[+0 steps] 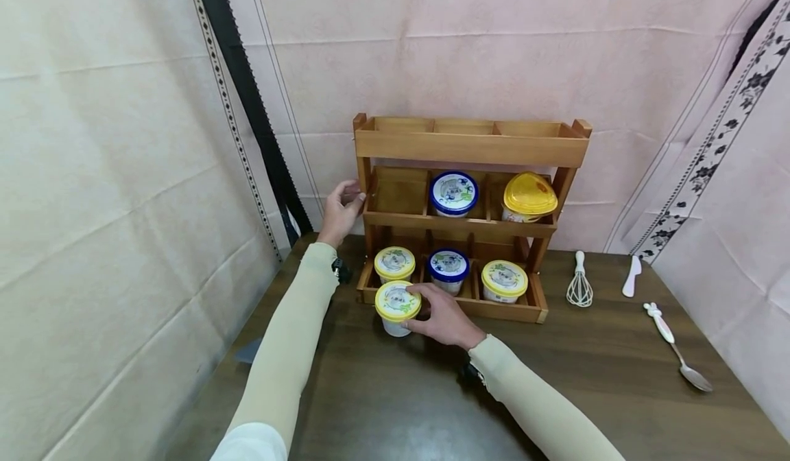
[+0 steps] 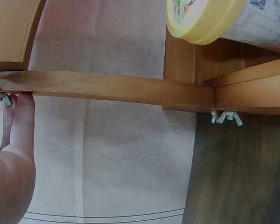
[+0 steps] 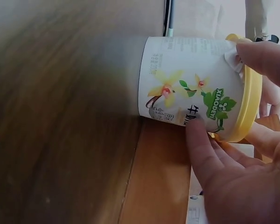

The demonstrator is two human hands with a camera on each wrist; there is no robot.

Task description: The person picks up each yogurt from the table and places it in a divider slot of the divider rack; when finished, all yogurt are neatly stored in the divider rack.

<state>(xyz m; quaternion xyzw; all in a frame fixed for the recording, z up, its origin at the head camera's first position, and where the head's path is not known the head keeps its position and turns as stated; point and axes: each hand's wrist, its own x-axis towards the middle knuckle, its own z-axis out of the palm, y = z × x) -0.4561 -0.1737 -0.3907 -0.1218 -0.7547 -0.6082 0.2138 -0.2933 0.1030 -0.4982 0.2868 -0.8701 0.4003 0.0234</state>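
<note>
My right hand point(image 1: 446, 315) grips an ice cream tub point(image 1: 397, 303) with a yellow lid, just in front of the wooden shelf rack point(image 1: 469, 149). In the right wrist view, thumb and fingers lie about the lid edge and side of this white tub point(image 3: 177, 79), which is printed with flowers. My left hand point(image 1: 341, 213) is at the rack's left side. The left wrist view shows its straight fingers point(image 2: 23, 119) at the side post point(image 2: 107, 86), by a wing nut. Behind the gripped tub, another yellow-lidded tub point(image 1: 395, 262) sits in the bottom left compartment.
Blue-lidded tubs stand on the middle tier point(image 1: 454, 193) and bottom tier point(image 1: 448, 269). Yellow-lidded tubs fill the right compartments, the upper one point(image 1: 529, 197) tilted. Right of the rack lie a whisk point(image 1: 579, 281), a white spreader point(image 1: 632, 276) and a spoon point(image 1: 677, 351). Cloth hangs behind.
</note>
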